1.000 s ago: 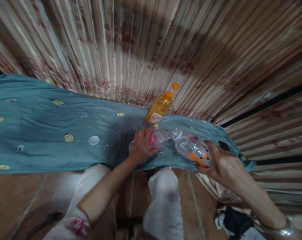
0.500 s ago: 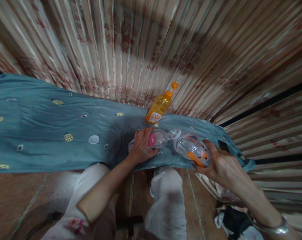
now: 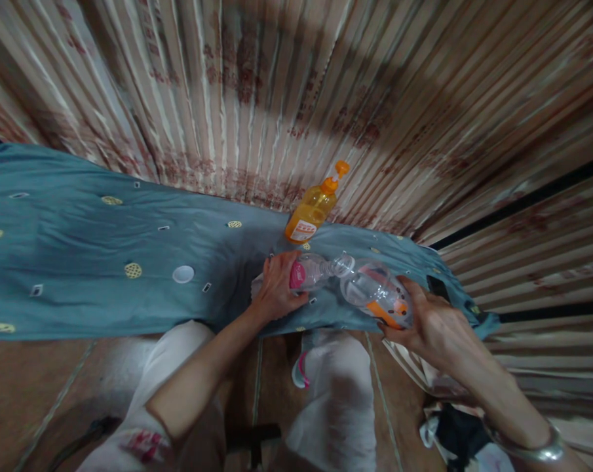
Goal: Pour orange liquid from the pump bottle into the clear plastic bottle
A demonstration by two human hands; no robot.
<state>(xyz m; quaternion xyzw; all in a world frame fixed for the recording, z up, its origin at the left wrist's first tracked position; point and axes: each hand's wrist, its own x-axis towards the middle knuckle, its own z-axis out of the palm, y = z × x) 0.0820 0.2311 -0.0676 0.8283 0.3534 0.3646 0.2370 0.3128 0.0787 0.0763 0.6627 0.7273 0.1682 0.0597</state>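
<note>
My left hand (image 3: 279, 285) is closed around a clear plastic bottle (image 3: 316, 272) with a pink label, its neck pointing right. At that neck sits a clear, flared piece (image 3: 344, 264), perhaps a funnel; I cannot tell whether it is separate. My right hand (image 3: 431, 321) grips a larger clear container (image 3: 367, 285) with orange print, tilted so its open-looking end meets the flared piece. Whether liquid is passing between them cannot be made out. Behind both hands stands an orange pump bottle (image 3: 310, 213) with yellow-orange liquid and a white label.
A blue patterned cloth (image 3: 80, 242) covers the long surface. A round white disc (image 3: 183, 274) lies to the left, and a dark flat object (image 3: 438, 288) by my right hand. Pleated curtains (image 3: 257, 98) hang behind. Dark and white fabric (image 3: 460, 436) is at lower right.
Both hands and the two containers stay nearly in place. My right knee has shifted slightly to the right, showing more of a pink-and-white shoe.
</note>
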